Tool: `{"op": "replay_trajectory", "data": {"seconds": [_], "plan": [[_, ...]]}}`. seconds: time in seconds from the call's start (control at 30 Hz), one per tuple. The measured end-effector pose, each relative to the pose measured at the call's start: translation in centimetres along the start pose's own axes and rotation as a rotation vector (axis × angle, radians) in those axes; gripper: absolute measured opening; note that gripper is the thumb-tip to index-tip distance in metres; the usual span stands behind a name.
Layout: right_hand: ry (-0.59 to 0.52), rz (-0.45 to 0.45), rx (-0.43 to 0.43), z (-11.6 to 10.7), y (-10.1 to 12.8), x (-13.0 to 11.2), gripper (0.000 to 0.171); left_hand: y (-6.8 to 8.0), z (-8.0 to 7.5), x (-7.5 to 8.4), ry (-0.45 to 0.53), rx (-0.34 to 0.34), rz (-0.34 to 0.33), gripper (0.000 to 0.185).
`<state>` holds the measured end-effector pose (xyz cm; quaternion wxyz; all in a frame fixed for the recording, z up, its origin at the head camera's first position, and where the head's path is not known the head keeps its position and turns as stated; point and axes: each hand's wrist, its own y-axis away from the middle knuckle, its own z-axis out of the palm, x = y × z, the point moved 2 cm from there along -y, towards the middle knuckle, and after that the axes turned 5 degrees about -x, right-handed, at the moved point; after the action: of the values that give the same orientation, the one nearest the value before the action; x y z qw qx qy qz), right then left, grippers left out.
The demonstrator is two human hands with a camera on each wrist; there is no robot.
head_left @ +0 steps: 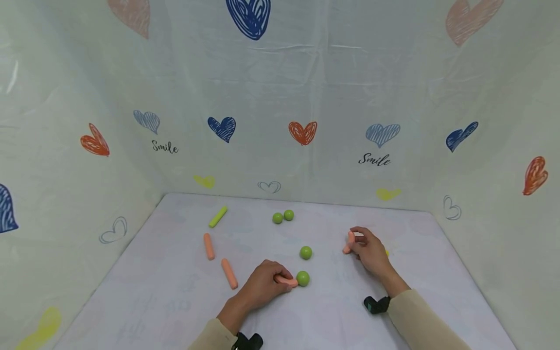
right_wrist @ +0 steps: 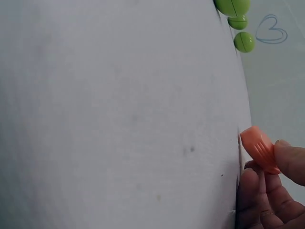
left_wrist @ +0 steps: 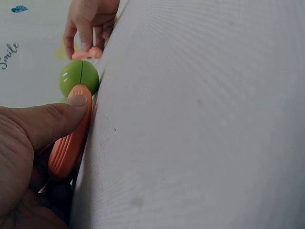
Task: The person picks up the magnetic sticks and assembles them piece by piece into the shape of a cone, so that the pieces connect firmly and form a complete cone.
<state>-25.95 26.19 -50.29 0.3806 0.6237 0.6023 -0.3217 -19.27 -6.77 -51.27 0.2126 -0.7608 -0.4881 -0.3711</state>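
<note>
My left hand (head_left: 266,283) pinches an orange ridged stick (left_wrist: 69,150) between thumb and fingers, low at the white tabletop. The stick's far end meets a green ball (head_left: 303,278), which has a seam round it. To the right, my right hand (head_left: 371,252) holds a curved orange ridged piece (right_wrist: 259,149) by thumb and fingertips, its lower end close to the table. Another green ball (head_left: 306,252) lies between the hands, just beyond the first. The fingers partly hide both orange pieces.
Two orange sticks (head_left: 209,246) (head_left: 229,273) lie left of my left hand, with a yellow-green stick (head_left: 218,217) behind them. Two green balls (head_left: 277,218) (head_left: 288,215) sit side by side towards the back. A heart-printed sheet (head_left: 332,97) surrounds the table.
</note>
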Motion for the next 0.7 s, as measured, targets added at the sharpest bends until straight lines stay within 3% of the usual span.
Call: {"op": "replay_trajectory", "data": {"seconds": [0.23,0.5,0.7], "plan": [[-0.194,0.074,-0.049,0.9,1.6,-0.6,0.049,0.0,0.1,0.1,0.016,0.007,0.003,0.012],[-0.233,0.146,-0.072,3.2,3.6,-1.8,0.046,0.0,0.9,1.0,0.021,0.024,0.005,0.012],[-0.270,0.149,-0.136,4.8,4.7,-2.9,0.045,0.0,1.8,2.0,0.044,0.010,0.027,0.013]]}}
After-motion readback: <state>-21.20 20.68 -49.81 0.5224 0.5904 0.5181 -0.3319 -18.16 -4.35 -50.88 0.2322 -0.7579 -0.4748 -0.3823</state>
